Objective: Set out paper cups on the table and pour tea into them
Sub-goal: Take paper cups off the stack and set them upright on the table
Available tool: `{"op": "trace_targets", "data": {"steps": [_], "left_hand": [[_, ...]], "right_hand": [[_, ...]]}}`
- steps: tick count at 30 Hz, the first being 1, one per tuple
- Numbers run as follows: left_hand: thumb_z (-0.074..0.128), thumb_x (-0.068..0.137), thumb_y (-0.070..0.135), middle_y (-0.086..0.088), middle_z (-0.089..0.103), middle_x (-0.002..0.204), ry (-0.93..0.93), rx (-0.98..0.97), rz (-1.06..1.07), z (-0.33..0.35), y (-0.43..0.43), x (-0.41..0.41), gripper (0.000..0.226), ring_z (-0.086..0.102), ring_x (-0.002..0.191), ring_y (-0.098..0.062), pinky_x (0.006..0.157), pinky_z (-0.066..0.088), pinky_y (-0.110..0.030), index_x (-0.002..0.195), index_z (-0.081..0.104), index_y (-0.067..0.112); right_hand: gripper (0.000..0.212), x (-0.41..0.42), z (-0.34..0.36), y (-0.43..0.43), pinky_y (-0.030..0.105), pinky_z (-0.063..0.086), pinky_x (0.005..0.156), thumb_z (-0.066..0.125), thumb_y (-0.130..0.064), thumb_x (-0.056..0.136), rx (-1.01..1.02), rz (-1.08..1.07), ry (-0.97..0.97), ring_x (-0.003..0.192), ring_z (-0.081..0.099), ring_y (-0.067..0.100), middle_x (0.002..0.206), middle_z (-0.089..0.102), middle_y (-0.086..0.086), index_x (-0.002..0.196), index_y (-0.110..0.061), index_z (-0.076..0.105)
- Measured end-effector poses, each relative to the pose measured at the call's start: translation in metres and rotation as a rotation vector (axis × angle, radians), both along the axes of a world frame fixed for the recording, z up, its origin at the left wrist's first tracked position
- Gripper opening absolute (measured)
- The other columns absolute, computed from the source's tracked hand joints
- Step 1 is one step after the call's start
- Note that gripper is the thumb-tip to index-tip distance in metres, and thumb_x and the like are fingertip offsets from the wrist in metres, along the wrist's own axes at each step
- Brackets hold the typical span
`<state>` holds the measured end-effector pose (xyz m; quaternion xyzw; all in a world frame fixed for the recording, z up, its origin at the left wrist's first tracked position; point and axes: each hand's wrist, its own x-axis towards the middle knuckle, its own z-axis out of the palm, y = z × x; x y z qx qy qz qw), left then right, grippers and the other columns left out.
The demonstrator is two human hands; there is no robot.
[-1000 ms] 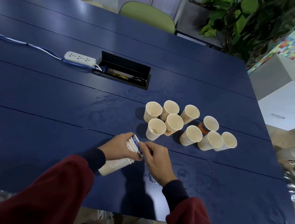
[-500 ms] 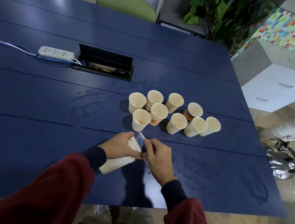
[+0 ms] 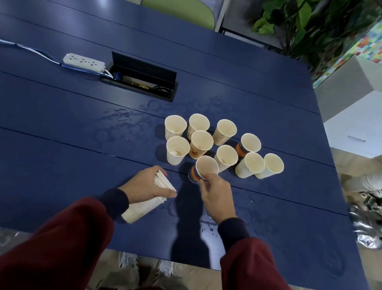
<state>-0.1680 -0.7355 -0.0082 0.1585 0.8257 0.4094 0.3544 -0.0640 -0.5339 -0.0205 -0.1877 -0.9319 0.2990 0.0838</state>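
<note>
Several upright paper cups (image 3: 201,140) stand clustered on the blue table (image 3: 46,155). My left hand (image 3: 146,185) grips a stack of nested paper cups (image 3: 148,201), held tilted above the table's near part. My right hand (image 3: 215,193) pinches the rim of a single paper cup (image 3: 206,167) with an orange print, holding it at the cluster's near edge. Whether its base touches the table is unclear.
A white power strip (image 3: 84,62) with cables lies at the back left beside an open black cable box (image 3: 142,80). Wet patches mark the table. A green chair (image 3: 179,7) and a plant (image 3: 311,23) stand beyond; another cup stack (image 3: 376,179) and a shiny metal object (image 3: 372,221) are at the right.
My right hand has pulled one cup off the stack and carried it forward to the cluster's near edge. My left hand still holds the stack.
</note>
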Motion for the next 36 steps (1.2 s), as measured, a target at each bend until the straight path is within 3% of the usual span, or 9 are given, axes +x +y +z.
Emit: {"op": "trace_targets", "data": {"steps": [6,10,13,16,20,26,30,34,36], "left_hand": [[0.090,0.064,0.043,0.005,0.068,0.100,-0.021,0.006,0.023,-0.004,0.006,0.015,0.051,0.064,0.093,-0.012,0.080,0.054,-0.029,0.102,0.062,0.026],[0.089,0.054,0.048,0.005,0.070,0.098,-0.040,0.016,0.025,-0.003,0.022,0.028,0.060,0.066,0.092,-0.015,0.081,0.056,-0.035,0.102,0.062,0.027],[0.086,0.051,0.043,0.005,0.072,0.095,-0.073,0.060,0.002,0.000,0.039,0.039,0.059,0.068,0.090,-0.014,0.081,0.056,-0.036,0.101,0.063,0.023],[0.086,0.052,0.038,0.005,0.071,0.095,-0.086,0.066,-0.007,0.003,0.053,0.048,0.058,0.067,0.089,-0.014,0.079,0.056,-0.034,0.102,0.062,0.022],[0.088,0.049,0.041,-0.002,0.074,0.091,-0.127,0.071,0.020,-0.002,0.065,0.054,0.060,0.068,0.081,-0.015,0.079,0.057,-0.042,0.097,0.066,0.012],[0.089,0.074,0.015,0.005,0.074,0.101,-0.171,0.181,-0.060,0.004,0.087,0.076,0.047,0.067,0.090,0.000,0.077,0.052,-0.016,0.113,0.062,0.017],[0.089,0.073,0.018,0.024,0.069,0.098,-0.107,0.170,-0.077,0.004,0.106,0.073,0.055,0.060,0.092,0.019,0.078,0.045,-0.004,0.104,0.053,0.043],[0.092,0.063,0.043,0.015,0.068,0.113,-0.046,0.066,-0.133,-0.003,0.113,0.069,0.061,0.062,0.106,-0.001,0.097,0.051,-0.030,0.114,0.059,0.037],[0.091,0.063,0.044,0.013,0.067,0.113,-0.036,0.026,-0.143,-0.006,0.112,0.068,0.061,0.062,0.107,-0.006,0.099,0.050,-0.033,0.111,0.056,0.036]], "right_hand": [[0.021,0.013,0.003,-0.008,0.029,0.051,0.074,0.063,-0.017,0.096,-0.032,-0.007,0.200,0.086,0.062,0.016,0.114,0.063,-0.002,0.117,-0.016,0.065],[0.015,0.023,0.013,-0.021,0.028,0.046,0.064,0.062,-0.034,0.097,-0.174,0.071,0.172,0.069,0.058,0.009,0.082,0.065,-0.013,0.091,-0.023,0.071],[0.036,0.031,0.013,-0.019,0.030,0.036,0.057,0.058,-0.034,0.101,-0.305,0.133,0.070,0.057,0.047,0.010,0.056,0.051,-0.014,0.065,-0.036,0.055],[0.044,0.038,0.015,-0.009,0.032,0.033,0.055,0.056,-0.032,0.102,-0.385,0.137,0.033,0.054,0.041,0.012,0.054,0.047,-0.011,0.060,-0.038,0.044],[0.032,0.046,0.018,0.011,0.043,0.046,0.063,0.060,-0.035,0.099,-0.485,0.176,-0.006,0.059,0.050,0.011,0.064,0.061,0.001,0.070,-0.021,0.060],[0.036,0.062,0.017,0.031,0.047,0.051,0.065,0.060,-0.031,0.099,-0.488,-0.028,0.075,0.059,0.057,0.021,0.061,0.062,0.003,0.066,-0.015,0.058],[0.035,0.065,0.017,0.046,0.047,0.050,0.065,0.060,-0.028,0.100,-0.490,-0.090,0.096,0.059,0.056,0.019,0.060,0.061,0.002,0.068,-0.013,0.057],[0.029,0.071,0.005,0.054,0.048,0.053,0.067,0.058,-0.028,0.100,-0.474,-0.289,0.177,0.065,0.061,0.023,0.064,0.065,-0.001,0.074,-0.015,0.059],[0.026,0.074,0.002,0.066,0.046,0.055,0.067,0.057,-0.028,0.101,-0.479,-0.409,0.246,0.067,0.064,0.022,0.066,0.066,-0.003,0.078,-0.018,0.061]]}}
